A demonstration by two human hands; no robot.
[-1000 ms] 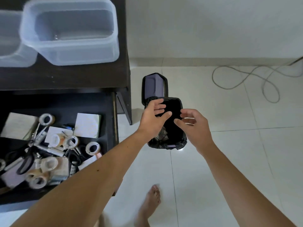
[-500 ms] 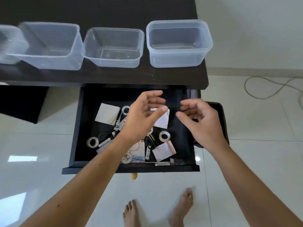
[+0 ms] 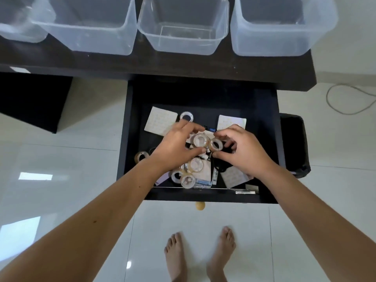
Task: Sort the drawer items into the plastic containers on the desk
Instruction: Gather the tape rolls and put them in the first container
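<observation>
Both hands have dropped from above into the open black drawer (image 3: 130, 139) at frame centre. The left hand (image 3: 175, 148) grips a white-cored clear tape roll (image 3: 199, 140); the right hand (image 3: 242, 152) pinches a brownish tape roll (image 3: 216, 144). Four clear plastic containers (image 3: 183, 29) line the top.

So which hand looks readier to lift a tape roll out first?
Probably the right hand: its fingers and thumb already bracket one tape roll. The left hand curls around another roll, less closely.
</observation>
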